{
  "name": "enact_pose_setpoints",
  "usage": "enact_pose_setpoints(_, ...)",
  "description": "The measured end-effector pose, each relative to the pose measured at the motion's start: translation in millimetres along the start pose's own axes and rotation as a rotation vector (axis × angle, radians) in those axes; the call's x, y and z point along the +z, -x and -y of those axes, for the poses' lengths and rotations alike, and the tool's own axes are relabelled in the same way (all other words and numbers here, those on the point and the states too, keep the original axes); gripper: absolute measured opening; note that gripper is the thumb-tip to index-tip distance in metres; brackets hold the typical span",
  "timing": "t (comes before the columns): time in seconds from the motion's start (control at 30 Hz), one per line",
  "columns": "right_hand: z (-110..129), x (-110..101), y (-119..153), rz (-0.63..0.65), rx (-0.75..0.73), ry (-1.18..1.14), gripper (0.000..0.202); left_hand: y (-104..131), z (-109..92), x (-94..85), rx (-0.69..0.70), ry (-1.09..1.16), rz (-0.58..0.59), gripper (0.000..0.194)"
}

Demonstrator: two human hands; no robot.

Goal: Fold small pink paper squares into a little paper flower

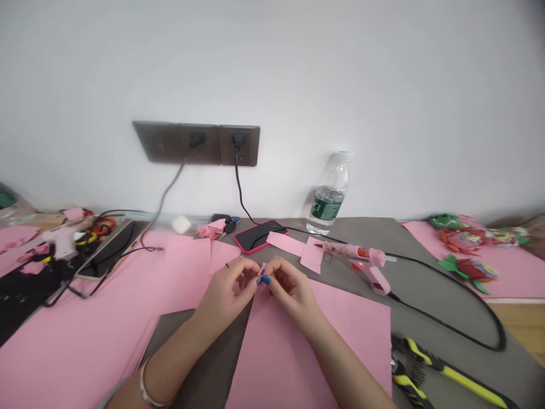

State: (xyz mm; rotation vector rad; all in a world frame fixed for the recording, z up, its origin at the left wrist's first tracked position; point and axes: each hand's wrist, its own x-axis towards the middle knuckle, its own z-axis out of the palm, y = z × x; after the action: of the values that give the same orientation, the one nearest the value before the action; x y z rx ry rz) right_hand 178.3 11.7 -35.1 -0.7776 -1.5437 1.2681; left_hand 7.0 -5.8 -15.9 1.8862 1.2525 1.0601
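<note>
My left hand [232, 284] and my right hand [293, 287] meet fingertip to fingertip, both closed in a pinch. Between them is a small piece of pink paper [263, 268], mostly hidden by the fingers and blue nails. Under my right hand and forearm lies a large pink paper sheet [353, 324]. Just beyond the hands are small cut pink paper pieces [287, 244] and a phone [239, 241] in a bright pink case. A pink glue gun [374, 257] lies to the right, its nozzle over a paper piece and an orange light showing.
A water bottle [327, 199] leans against the wall. Black cables run from the wall sockets [164, 142] and the glue gun. Yellow-and-black pliers [457, 378] lie front right, paper flowers [470, 270] farther right. At left are more pink sheets [102, 329] and another phone [113, 250].
</note>
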Motion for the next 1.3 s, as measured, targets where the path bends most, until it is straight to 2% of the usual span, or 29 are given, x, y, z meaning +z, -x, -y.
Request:
enact_pose_setpoints(0.17,-1,-1,0,0.007,0.048,-0.023,0.026,-1,2,-0.6,0.114,-0.036,-0.032,0.012)
enact_pose_setpoints(0.27,-2,-1,-1,0.018,0.059,-0.052,0.026,-1,2,-0.8,0.137,-0.044,-0.032,0.015)
enact_pose_setpoints(0.37,-2,-1,0,0.024,0.078,-0.082,0.026,0,0,-0.3,0.093,-0.034,-0.044,0.014)
enact_pose_setpoints(0.57,0,0,-1,0.000,0.106,-0.072,0.029,0,-4,3.0,-0.125,0.137,-0.027,0.015)
enact_pose_setpoints(0.63,1,0,-2,0.007,0.124,-0.085,0.030,-1,-4,2.7,-0.160,0.177,-0.005,0.016)
enact_pose_setpoints(0.87,0,-4,-3,0.066,0.146,-0.112,0.030,-2,-3,-5.7,-0.075,0.027,0.128,0.012)
enact_pose_setpoints(1.1,-1,-3,-2,0.078,0.154,-0.146,0.027,-4,-5,-6.6,-0.127,0.182,0.173,0.019)
enact_pose_setpoints(1.3,0,1,-4,0.039,0.179,-0.165,0.027,-6,0,-5.9,-0.212,0.325,0.076,0.011)
